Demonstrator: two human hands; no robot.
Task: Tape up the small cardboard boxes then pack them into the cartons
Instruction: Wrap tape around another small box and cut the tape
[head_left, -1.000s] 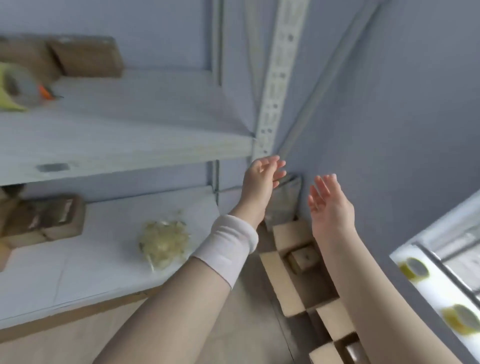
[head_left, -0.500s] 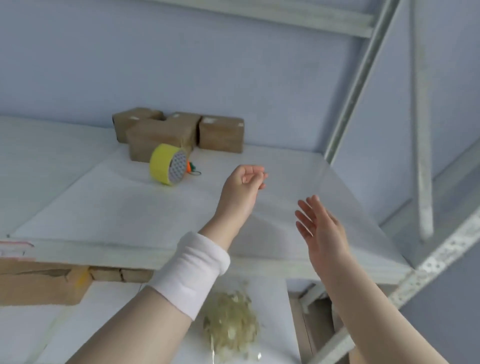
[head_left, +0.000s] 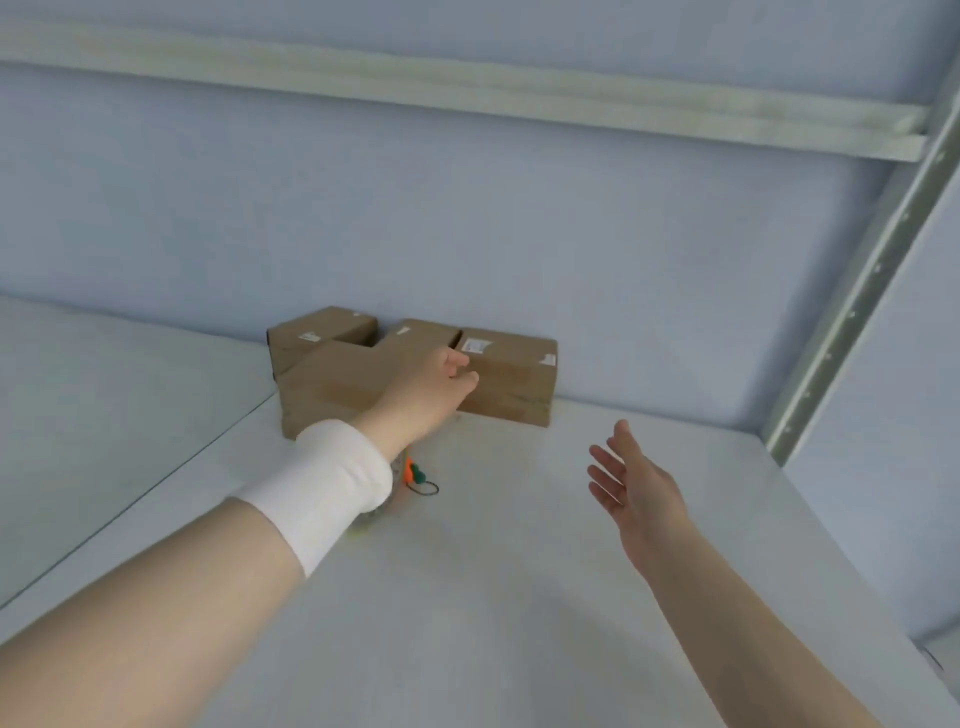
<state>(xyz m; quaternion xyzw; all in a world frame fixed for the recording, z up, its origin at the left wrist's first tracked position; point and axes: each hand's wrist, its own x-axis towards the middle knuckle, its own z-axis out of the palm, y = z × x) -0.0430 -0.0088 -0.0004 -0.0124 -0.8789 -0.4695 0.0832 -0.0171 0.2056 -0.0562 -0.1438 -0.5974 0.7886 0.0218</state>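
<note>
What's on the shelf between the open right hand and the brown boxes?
Nothing. In the head view, only bare white shelf lies between the right hand and the nearest box.

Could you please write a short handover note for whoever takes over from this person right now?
Left hand: on the right end of the front box, fingers curled at its edge; whether it grips cannot be told.
Right hand: open, holding nothing, above the shelf.
Things: the front box and the other boxes sit together at the back of the shelf, against the wall. A small orange piece shows by the left wrist; the rest is hidden.
Done: nothing that this view shows; no carton is in view.
Left: tape the boxes, then pack them into cartons.
</note>
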